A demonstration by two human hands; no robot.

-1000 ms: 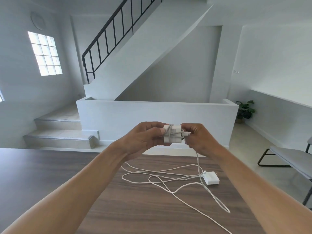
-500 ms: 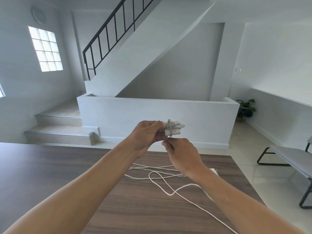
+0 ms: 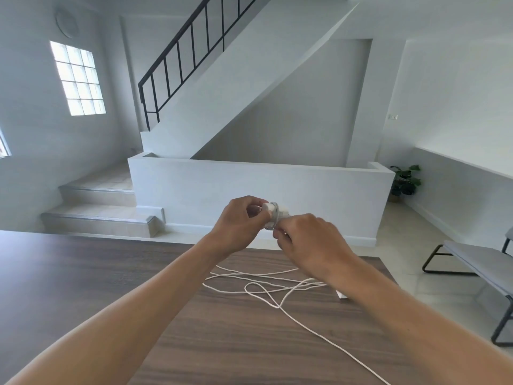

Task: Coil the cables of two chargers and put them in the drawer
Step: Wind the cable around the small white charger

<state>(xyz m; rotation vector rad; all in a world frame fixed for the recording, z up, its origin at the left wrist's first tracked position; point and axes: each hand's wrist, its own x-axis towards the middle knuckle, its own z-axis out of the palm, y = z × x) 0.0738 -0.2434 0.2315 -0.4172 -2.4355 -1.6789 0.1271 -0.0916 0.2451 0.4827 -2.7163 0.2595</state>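
My left hand point(image 3: 241, 224) holds a white charger block point(image 3: 273, 212) in the air above the far edge of the wooden table point(image 3: 83, 287). Several turns of its white cable are wound around the block. My right hand point(image 3: 311, 240) is closed on that cable just below and to the right of the block. A second white charger point(image 3: 341, 295) lies on the table, mostly hidden behind my right forearm. Its loose white cable point(image 3: 266, 284) sprawls in loops across the table and trails toward the lower right. No drawer is in view.
Beyond the table stands a low white wall point(image 3: 249, 190) with steps point(image 3: 97, 207) to its left and a staircase above. A grey bench with black legs point(image 3: 477, 262) stands to the right of the table. A potted plant point(image 3: 404, 180) sits in the far right corner.
My right hand has carried the cable from the block's right side, under it, and now up against its lower right, adding a turn. The second charger has become hidden behind my right forearm.
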